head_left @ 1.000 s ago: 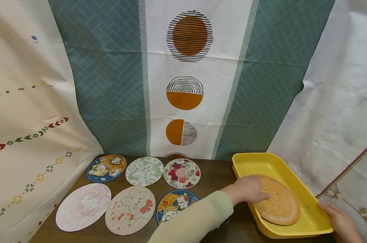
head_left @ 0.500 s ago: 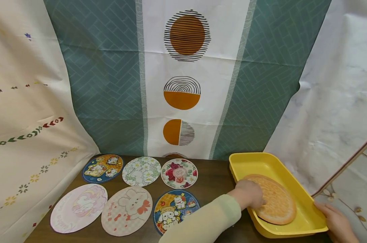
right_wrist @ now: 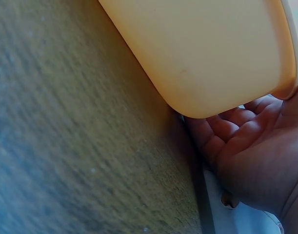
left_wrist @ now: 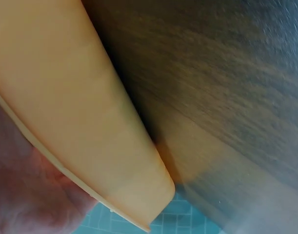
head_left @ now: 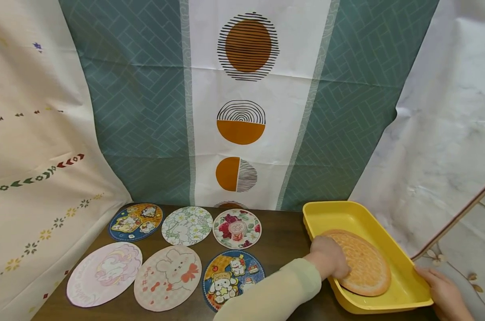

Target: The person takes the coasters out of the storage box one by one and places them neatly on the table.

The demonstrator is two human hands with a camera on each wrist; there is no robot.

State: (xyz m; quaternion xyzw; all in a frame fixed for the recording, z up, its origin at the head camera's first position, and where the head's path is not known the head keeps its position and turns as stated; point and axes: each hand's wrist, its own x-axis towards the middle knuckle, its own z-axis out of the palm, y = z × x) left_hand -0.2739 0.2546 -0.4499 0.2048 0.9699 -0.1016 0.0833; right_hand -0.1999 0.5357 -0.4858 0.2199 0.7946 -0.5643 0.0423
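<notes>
In the head view a yellow tray (head_left: 346, 212) stands on the table at the right. A round orange mat (head_left: 366, 263), printed in a mottled pattern with a paler rim, lies inside it. My left hand (head_left: 328, 256) reaches over the tray's left wall, its fingers curled at the mat's left edge; the fingertips are hidden. The left wrist view has that palm (left_wrist: 31, 180) beside the tray wall (left_wrist: 80, 102). At the near right corner my right hand (head_left: 445, 292) grips the tray, thumb at the rim. In the right wrist view its curled fingers (right_wrist: 227, 126) lie below the corner.
Several round printed mats lie left on the dark wooden table (head_left: 282, 232) in two rows, among them a rose mat (head_left: 237, 228), a bunny mat (head_left: 167, 278) and a blue bear mat (head_left: 230, 278). Hanging cloths (head_left: 146, 111) enclose the back and sides.
The left hand has shifted slightly on the mat's left edge, its thumb drawn in from lying out over the mat. The head view has turned a little. The right hand keeps its hold.
</notes>
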